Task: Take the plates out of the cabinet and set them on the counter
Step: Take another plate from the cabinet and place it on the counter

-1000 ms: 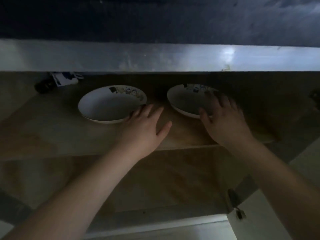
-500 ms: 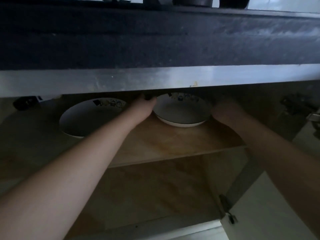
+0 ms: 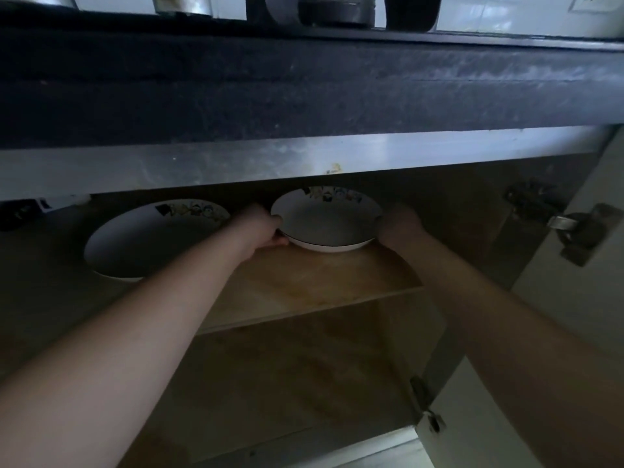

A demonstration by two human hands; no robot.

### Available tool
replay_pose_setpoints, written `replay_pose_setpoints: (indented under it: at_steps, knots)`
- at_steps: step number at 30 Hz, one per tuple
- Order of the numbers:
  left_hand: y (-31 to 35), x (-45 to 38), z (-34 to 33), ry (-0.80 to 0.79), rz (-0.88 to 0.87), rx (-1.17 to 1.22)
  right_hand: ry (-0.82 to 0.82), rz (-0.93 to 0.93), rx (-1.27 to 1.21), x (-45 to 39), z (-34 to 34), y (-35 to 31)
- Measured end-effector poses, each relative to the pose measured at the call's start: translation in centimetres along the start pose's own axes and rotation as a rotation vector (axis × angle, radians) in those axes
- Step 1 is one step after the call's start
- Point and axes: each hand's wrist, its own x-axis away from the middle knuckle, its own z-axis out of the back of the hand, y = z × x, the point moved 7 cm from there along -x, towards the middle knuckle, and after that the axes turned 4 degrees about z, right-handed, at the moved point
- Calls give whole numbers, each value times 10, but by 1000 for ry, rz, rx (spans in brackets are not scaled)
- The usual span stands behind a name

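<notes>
1. At the far left I see a shallow round white plate with a printed pattern on its far rim (image 3: 152, 243), lying flat on the pale wooden cabinet shelf (image 3: 314, 282); nothing touches it.
2. Next comes my left hand (image 3: 261, 228), reaching in between the two plates. Its fingers are curled around the left edge of the second plate, thumb on the rim; the fingertips go under the rim and I cannot see them.
3. In the middle is the second white patterned plate (image 3: 326, 219), deeper in the cabinet, just right of the first and apart from it. I cannot tell whether it rests on the shelf or is raised a little.
4. My right hand (image 3: 400, 226) holds that plate's right edge. The light is dim there, and its fingers are hidden behind the knuckles, so I can only say they wrap toward the rim.
5. At the far right the white cabinet door (image 3: 591, 265) stands open, with a metal hinge (image 3: 570, 228) on it.
6. Above everything runs the dark stone desk edge (image 3: 304, 86); neither plate is on the desk.
</notes>
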Motion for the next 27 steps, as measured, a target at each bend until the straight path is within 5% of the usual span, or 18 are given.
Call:
replay_pose_setpoints:
  at_steps: [10, 21, 27]
  knots:
    - [1, 24, 8, -2, -183, -68, 81, 21, -108, 37, 13, 10]
    - [-19, 104, 21, -241, 84, -67, -81, -91, -139, 127, 49, 8]
    - [-23, 184, 41, -215, 221, -139, -212, -197, -263, 195, 90, 2]
